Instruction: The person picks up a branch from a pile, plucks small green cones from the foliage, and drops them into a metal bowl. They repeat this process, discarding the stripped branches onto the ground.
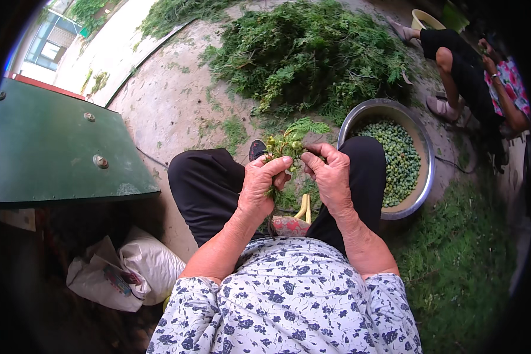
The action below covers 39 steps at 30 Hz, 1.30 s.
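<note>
Above my lap, my left hand (pixel 262 184) is closed around a leafy evergreen sprig (pixel 290 143) with a cluster of small yellow-green cones. My right hand (pixel 329 172) is pinched closed against the right side of that cluster; what lies between its fingertips is hidden. By my right knee stands a wide metal basin (pixel 429 168) holding many small green cones (pixel 397 156). Between my thighs, below the hands, rises a pair of yellow handles (pixel 302 209), beside a red patterned cloth surface (pixel 290 225).
A big heap of cut evergreen branches (pixel 312 53) lies ahead. More green clippings (pixel 454 265) cover the ground at right. Another person (pixel 472 76) sits at far right near a yellowish tub (pixel 426 20). At left are a green metal panel (pixel 59 141) and a white sack (pixel 150 265).
</note>
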Motion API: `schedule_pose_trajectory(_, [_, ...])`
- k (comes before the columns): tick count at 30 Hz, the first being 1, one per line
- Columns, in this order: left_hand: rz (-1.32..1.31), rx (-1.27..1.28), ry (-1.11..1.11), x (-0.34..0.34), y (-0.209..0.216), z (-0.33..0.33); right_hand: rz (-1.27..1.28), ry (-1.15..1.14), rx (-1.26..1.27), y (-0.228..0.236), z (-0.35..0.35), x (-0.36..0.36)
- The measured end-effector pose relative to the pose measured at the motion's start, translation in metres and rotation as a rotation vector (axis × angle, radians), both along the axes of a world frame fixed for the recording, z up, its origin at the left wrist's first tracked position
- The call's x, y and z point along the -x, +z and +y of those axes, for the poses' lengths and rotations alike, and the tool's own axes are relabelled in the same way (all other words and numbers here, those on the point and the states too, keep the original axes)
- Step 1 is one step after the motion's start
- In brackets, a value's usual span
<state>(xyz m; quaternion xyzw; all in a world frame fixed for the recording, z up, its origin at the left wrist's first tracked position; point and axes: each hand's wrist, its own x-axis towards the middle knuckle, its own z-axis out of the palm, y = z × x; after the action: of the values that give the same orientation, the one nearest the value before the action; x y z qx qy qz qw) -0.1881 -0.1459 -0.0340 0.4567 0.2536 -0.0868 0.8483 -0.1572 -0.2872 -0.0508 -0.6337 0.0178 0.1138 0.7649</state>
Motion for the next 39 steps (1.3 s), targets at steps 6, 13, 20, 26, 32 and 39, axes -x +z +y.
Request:
schedule_pose_trajectory(6, [0.023,0.034,0.037,-0.002,0.001,-0.004,0.083,-0.094,-0.071,-0.007,0.009,0.003])
schedule_pose_trajectory(13, [0.027,0.048,0.017,0.001,0.011,0.002,0.163,-0.184,-0.201,-0.018,-0.011,-0.018])
schedule_pose_trajectory(20, [0.019,0.084,-0.053,0.0,0.01,0.004,0.337,0.232,-0.69,-0.014,-0.011,-0.018])
schedule_pose_trajectory(26, [0.021,0.077,-0.086,-0.003,0.002,0.004,0.454,0.264,-0.592,-0.014,-0.007,-0.01])
schedule_pose_trajectory(32, [0.029,0.07,-0.027,-0.002,-0.001,0.001,0.289,0.175,-0.419,-0.015,-0.004,-0.008])
schedule_pose_trajectory(39, [0.004,0.079,0.061,0.0,-0.003,-0.003,0.084,0.092,-0.106,-0.007,0.003,-0.003])
